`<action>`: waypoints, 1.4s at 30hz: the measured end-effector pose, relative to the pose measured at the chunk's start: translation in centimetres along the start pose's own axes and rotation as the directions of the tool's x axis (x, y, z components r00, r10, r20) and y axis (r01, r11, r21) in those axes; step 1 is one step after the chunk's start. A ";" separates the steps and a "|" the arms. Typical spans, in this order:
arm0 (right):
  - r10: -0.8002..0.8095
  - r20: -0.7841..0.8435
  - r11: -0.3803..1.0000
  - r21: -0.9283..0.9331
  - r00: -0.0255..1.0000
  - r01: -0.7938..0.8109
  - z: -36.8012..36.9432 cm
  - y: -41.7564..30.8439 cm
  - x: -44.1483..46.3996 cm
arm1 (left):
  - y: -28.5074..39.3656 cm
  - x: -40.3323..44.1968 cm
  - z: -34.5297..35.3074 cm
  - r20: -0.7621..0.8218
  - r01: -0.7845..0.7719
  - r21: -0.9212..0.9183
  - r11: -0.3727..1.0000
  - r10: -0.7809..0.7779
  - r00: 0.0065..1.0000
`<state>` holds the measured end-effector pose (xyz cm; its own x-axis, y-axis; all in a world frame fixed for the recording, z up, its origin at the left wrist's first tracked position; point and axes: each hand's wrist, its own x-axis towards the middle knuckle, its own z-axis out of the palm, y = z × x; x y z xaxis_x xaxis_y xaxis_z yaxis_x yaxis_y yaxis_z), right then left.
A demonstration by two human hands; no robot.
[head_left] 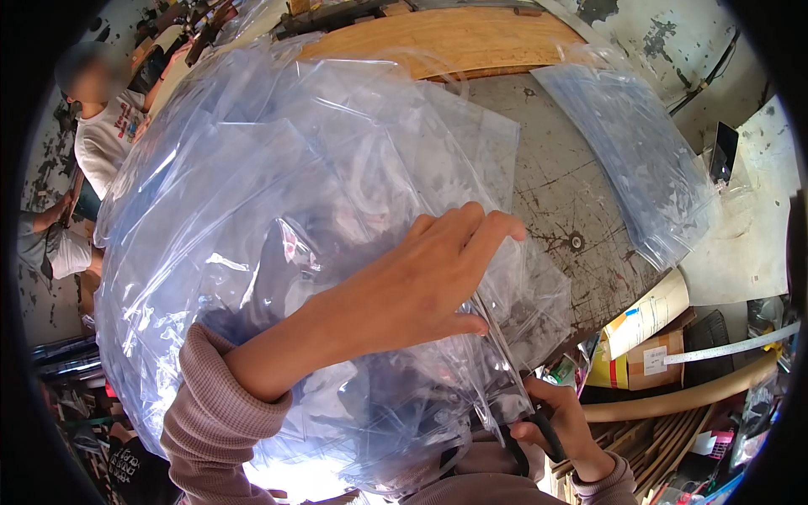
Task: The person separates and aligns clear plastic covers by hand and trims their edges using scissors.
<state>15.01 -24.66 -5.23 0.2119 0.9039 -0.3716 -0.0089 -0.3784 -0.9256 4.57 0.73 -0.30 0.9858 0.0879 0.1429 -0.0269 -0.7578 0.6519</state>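
A large, crinkled heap of clear plastic sheeting [252, 185] covers much of the table in front of me. My left hand [429, 273] reaches across it from the lower left, thumb and index finger spread apart and bent over the plastic. Its other fingers are mostly hidden. At the lower right, my right hand [564, 421] grips the black handles of a pair of scissors [503, 349]. The metal blades point up and away, between layers of sheeting and close to my left thumb. How far the blades are apart is hard to make out.
Flat stacked plastic sheets [635, 151] lie on the scratched table [555, 168] at right. A curved wooden board [446, 38] runs along the back. Beyond the right edge are a phone [724, 151], cardboard box [656, 358] and long tube [682, 404]. A person [105, 135] is at left.
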 end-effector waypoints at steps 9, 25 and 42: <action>0.062 -0.028 0.998 0.000 0.998 -0.063 0.4 -0.6 -0.3 | 0.3 0.1 0.6 -0.039 0.024 0.054 0.998 -0.022 0.999; 0.021 -0.104 0.983 -0.179 0.994 -0.040 1.3 -2.0 0.1 | 0.2 -0.1 1.1 -0.133 0.046 0.043 0.998 -0.040 0.990; 0.022 -0.092 0.991 -0.132 0.995 -0.034 1.7 -2.2 0.3 | -0.2 -0.2 1.5 -0.212 0.017 0.012 1.000 -0.014 0.977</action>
<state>13.46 -23.26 -3.42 0.3009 0.8730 -0.3839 0.1128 -0.4323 -0.8946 4.58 -0.06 -1.56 0.9285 0.2336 0.2887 -0.0085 -0.7638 0.6454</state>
